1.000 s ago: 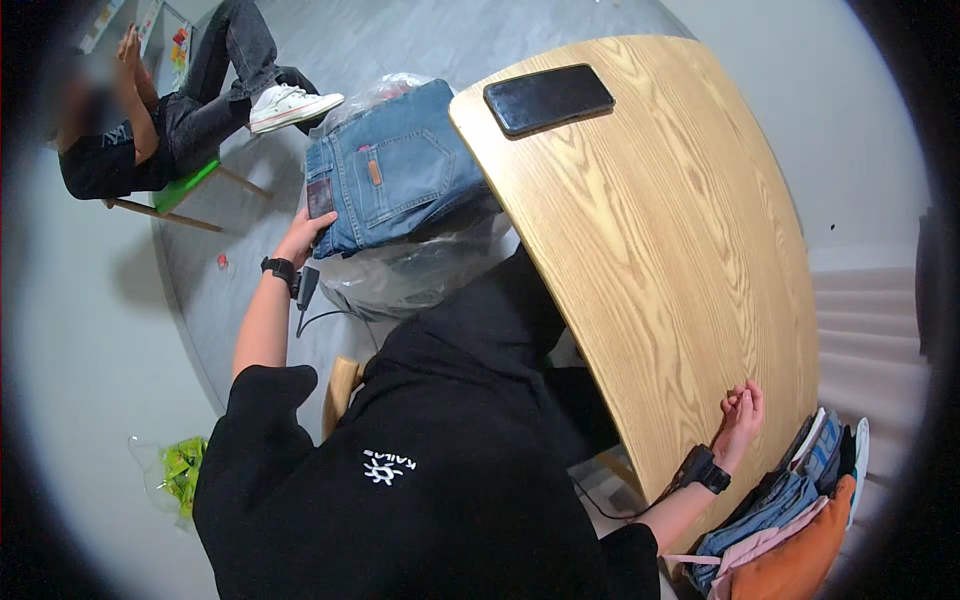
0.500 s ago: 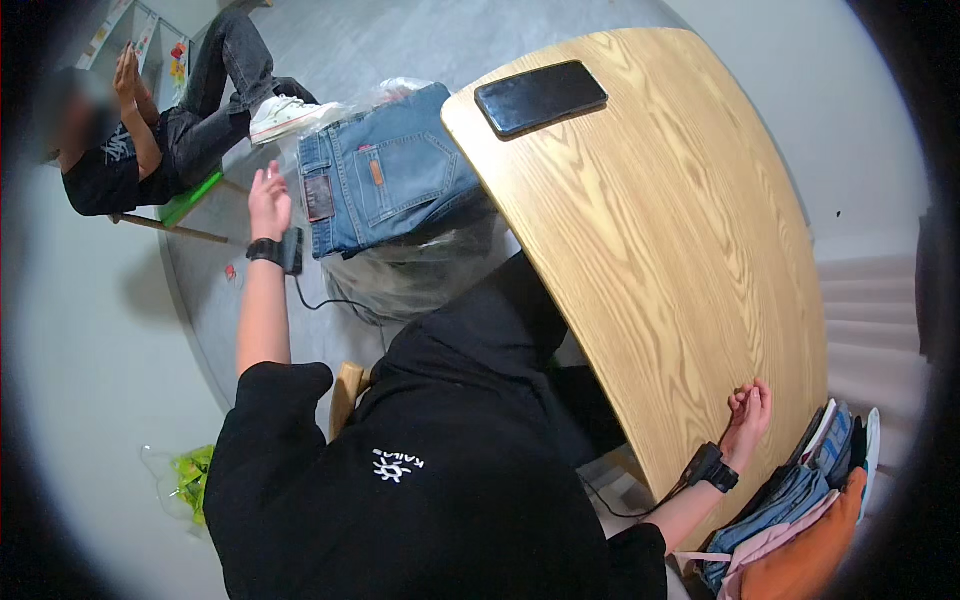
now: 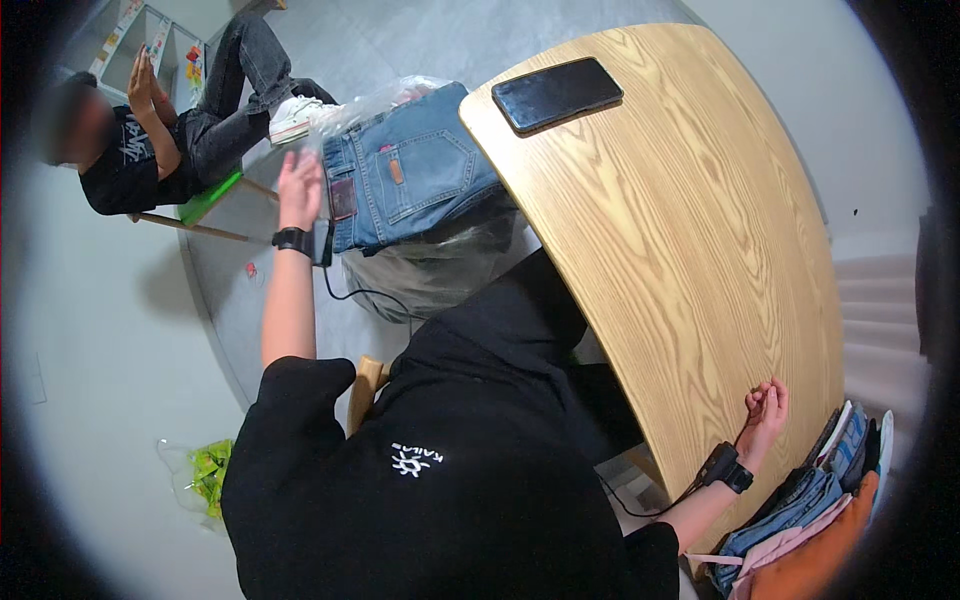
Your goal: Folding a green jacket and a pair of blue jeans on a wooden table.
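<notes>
At the left, my left hand [image 3: 300, 190] reaches out, open and holding nothing, its fingers extended and slightly blurred. It is beside the waistband of folded blue jeans [image 3: 425, 175]; I cannot tell whether it touches them. The jeans lie on top of a clear plastic bag [image 3: 430, 270], which hides whatever is beneath. My right hand [image 3: 765, 412] rests at the right side of the wooden table [image 3: 670, 220]. Its fingers are loosely curled and slightly apart, with nothing seen in them. Each wrist wears a black strap with a small cabled device.
A black phone [image 3: 556, 94] lies at the table's far left corner. Folded clothes [image 3: 800, 520] are stacked at the lower right. Another person [image 3: 140, 150] sits on a green-seated chair [image 3: 210, 200], one shoe near the jeans. A bag with green contents [image 3: 208, 475] is at lower left.
The view has shifted, so most things appear slightly farther right. My left hand has come a little closer to the jeans' waistband. My right hand stays in place on the table.
</notes>
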A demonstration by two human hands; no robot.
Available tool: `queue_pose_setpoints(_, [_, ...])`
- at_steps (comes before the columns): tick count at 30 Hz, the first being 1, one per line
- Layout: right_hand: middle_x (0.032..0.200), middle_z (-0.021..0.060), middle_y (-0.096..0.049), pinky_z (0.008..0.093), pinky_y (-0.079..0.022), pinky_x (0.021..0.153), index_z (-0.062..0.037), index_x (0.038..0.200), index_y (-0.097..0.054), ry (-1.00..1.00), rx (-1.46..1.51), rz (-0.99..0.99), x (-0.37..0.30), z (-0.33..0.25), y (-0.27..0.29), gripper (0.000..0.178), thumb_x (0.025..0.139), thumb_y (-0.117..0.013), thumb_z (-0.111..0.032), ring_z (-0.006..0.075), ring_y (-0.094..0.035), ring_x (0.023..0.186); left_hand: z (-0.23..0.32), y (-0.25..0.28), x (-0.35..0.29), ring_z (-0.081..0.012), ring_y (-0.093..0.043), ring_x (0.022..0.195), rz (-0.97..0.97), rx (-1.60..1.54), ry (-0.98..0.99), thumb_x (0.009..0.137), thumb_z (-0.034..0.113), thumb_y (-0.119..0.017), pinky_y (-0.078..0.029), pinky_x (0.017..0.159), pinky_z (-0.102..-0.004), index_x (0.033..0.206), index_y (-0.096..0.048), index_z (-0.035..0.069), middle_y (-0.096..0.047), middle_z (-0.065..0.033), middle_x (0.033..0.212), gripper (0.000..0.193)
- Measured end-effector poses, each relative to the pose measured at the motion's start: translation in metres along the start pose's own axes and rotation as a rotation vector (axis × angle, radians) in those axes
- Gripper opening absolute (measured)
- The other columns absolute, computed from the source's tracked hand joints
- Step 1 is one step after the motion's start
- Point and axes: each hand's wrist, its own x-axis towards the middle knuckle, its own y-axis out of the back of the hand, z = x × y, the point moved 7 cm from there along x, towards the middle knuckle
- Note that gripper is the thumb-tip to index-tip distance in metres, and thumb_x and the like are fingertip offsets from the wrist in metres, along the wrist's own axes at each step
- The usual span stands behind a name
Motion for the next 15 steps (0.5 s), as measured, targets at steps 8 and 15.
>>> queue_pose_setpoints(8, [0.091,0.0042,-0.058,0.0252,-0.048,0.069,-0.0024,0.112,-0.054,-0.001,-0.007,-0.01,-0.001,0.002,-0.002,0.022,0.094,-0.055,-0.015,0.01,-0.055,0.076,0.034,-0.036,-0.013,-0.0406,-0.042,0.126,-0.097,-0.549,0.171,0.086,-0.01,-0.04,-0.042,0.106,-0.0416,0.133,-0.022,-0.006,-0.035,-0.0315,0.135,0.05])
queue_pose_setpoints(15, [0.09,0.0041,-0.058,0.0243,-0.048,0.068,-0.0021,0.112,-0.054,0.003,-0.043,0.007,0.001,-0.004,-0.011,0.023,0.094,-0.055,-0.016,0.0097,-0.054,0.075,0.048,-0.142,-0.081,-0.0187,-0.057,0.1,-0.371,0.189,0.193,0.089,0.007,-0.052,-0.049,0.082,-0.0295,0.125,-0.045,0.002,-0.058,-0.0118,0.112,0.037])
